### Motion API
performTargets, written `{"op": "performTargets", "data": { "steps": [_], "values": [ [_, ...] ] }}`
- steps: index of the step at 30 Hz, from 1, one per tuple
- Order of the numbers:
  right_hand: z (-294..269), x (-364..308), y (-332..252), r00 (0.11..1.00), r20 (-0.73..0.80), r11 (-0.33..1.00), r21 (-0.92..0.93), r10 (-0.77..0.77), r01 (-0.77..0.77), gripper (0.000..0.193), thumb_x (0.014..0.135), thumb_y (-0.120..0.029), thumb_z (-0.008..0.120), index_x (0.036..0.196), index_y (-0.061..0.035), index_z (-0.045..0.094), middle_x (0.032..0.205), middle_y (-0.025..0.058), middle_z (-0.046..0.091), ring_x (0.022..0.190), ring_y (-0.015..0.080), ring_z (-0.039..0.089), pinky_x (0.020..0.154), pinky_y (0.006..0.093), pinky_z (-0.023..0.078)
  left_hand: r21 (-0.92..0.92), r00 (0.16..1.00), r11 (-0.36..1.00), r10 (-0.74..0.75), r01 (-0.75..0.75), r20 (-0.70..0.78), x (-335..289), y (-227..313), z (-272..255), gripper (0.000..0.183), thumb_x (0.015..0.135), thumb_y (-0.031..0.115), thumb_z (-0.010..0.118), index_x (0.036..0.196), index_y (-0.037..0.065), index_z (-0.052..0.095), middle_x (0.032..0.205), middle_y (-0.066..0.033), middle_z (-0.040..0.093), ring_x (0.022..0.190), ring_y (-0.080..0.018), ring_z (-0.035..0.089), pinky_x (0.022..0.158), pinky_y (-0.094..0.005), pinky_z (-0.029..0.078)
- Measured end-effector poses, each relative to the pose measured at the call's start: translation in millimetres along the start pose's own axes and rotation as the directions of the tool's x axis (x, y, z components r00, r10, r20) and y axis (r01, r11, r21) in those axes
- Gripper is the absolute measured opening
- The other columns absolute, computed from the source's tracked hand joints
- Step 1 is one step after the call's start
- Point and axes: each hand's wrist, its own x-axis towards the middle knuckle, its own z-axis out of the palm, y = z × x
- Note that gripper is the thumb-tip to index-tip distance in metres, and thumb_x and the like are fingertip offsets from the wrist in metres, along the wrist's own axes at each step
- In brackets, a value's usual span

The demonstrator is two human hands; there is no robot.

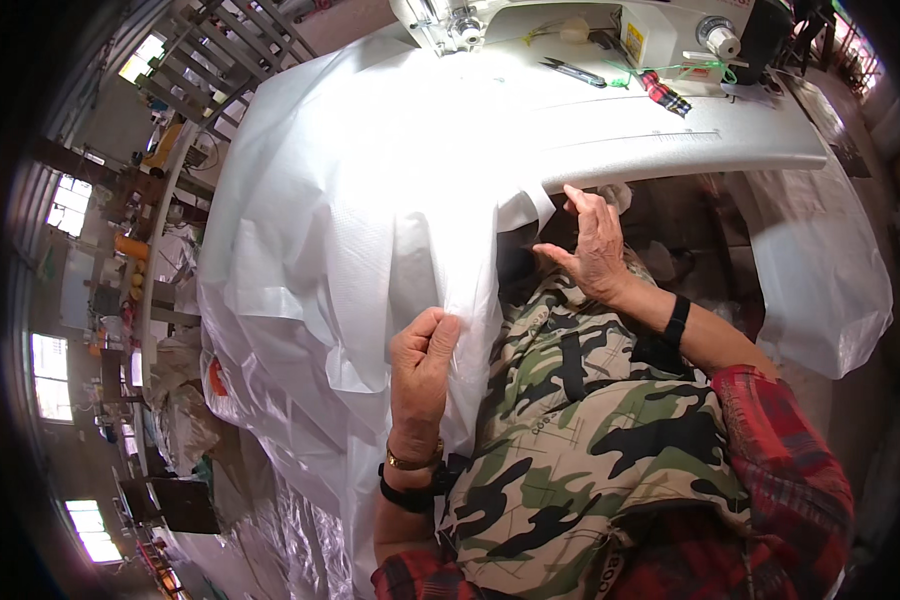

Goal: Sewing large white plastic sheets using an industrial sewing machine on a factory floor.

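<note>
A large sheet of white fabric (300,250) drapes over the table edge and hangs in folds on my left. My left hand (422,370) pinches a fold of it near its edge, thumb against fingers. Just below the table's front edge, my right hand (592,245) is raised with thumb and fingers apart, holding nothing. Close by its fingertips is a loose corner of the fabric, and a gap separates them. Beyond both hands stands a white sewing machine (570,20), its needle area brightly lit over the fabric.
On the machine table (750,140) lie thread snips (573,72) and a small plaid cloth bundle (665,94) with green thread. Clear plastic sheeting (820,270) hangs at the right. A camouflage apron (590,440) covers my lap. Metal racks (225,50) stand at the far left.
</note>
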Motion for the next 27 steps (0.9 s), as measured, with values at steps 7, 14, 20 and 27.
{"op": "performTargets", "data": {
  "steps": [7,14,20,27],
  "values": [
    [28,-6,15,0.999,-0.002,0.994,-0.103,-0.034,0.034,0.104,0.066,-0.023,0.085,0.147,-0.0038,0.024,0.106,0.0127,0.048,0.096,0.0312,0.049,0.082,0.0438,0.037,-0.104,0.999,0.994,-0.042,0.044,0.019,-1,5,2,0.021,0.100,0.016,0.054,0.085,0.002,0.060,0.074,0.0080,0.053,0.065,0.0002,0.042,0.057,-0.0164,0.033],
    [48,5,10,0.981,-0.172,0.995,-0.005,-0.094,0.095,0.094,0.072,-0.016,0.080,0.147,-0.0028,0.024,0.122,0.0210,0.054,0.105,0.0378,0.055,0.094,0.0504,0.040,-0.235,0.997,0.969,-0.079,0.082,0.022,-2,7,5,0.019,0.101,0.014,0.053,0.089,0.001,0.060,0.079,0.0038,0.060,0.068,-0.0007,0.049,0.060,-0.0164,0.041],
    [21,7,-4,0.982,-0.173,0.952,0.282,-0.075,0.122,0.064,0.083,-0.008,0.064,0.140,0.0001,0.036,0.119,0.0237,0.056,0.100,0.0394,0.058,0.087,0.0468,0.047,-0.228,0.999,0.973,-0.042,0.042,0.005,-2,12,-1,0.019,0.101,0.014,0.053,0.091,0.000,0.061,0.079,0.0041,0.060,0.067,-0.0007,0.048,0.059,-0.0161,0.040],
    [-21,35,-34,0.925,-0.219,0.923,0.164,-0.309,0.347,0.037,0.076,0.003,0.068,0.111,0.0006,0.058,0.095,0.0171,0.061,0.088,0.0359,0.060,0.078,0.0432,0.049,-0.190,0.999,0.982,-0.005,0.014,0.049,2,19,1,0.019,0.101,0.014,0.053,0.091,0.000,0.062,0.078,0.0048,0.059,0.067,-0.0002,0.048,0.059,-0.0160,0.039]
  ]
}}
